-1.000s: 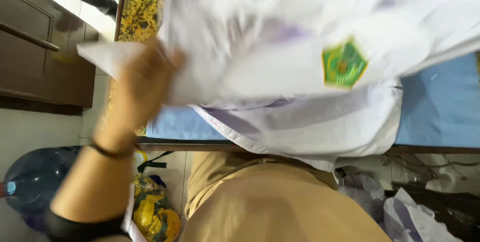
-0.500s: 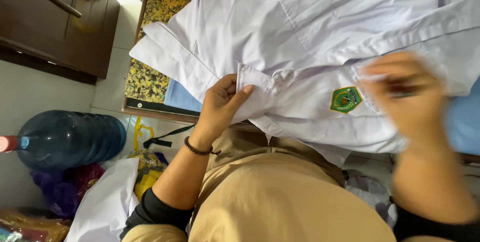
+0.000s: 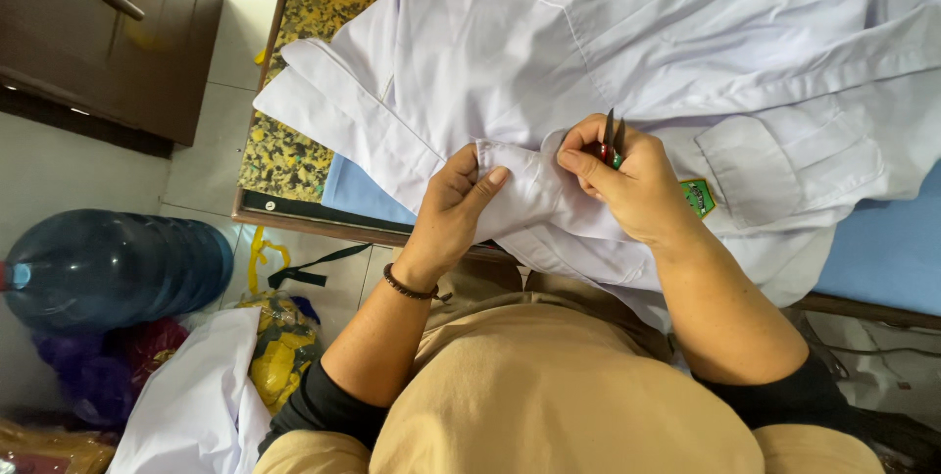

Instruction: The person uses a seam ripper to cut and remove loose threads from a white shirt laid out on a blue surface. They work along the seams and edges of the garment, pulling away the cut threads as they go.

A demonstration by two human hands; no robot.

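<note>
Now L hand (image 3: 453, 204) pinching white shirt (image 3: 588, 43), R hand (image 3: 627, 180) w/ snips (image 3: 613, 131)

A dark wooden cabinet (image 3: 108, 33) stands at ten o'clock on pale floor tiles (image 3: 211, 155). A blue water jug (image 3: 108, 268) lies at eight o'clock beside yellow bags (image 3: 279, 347).

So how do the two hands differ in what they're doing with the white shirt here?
The left hand holds only cloth, pinching a fold of the white shirt between thumb and fingers; the right hand also grips small thread snips, their blades pointing away from the person. The left wrist wears a dark beaded bracelet; the right wrist is bare. Both grip the same bunched fold at the table edge.
</note>
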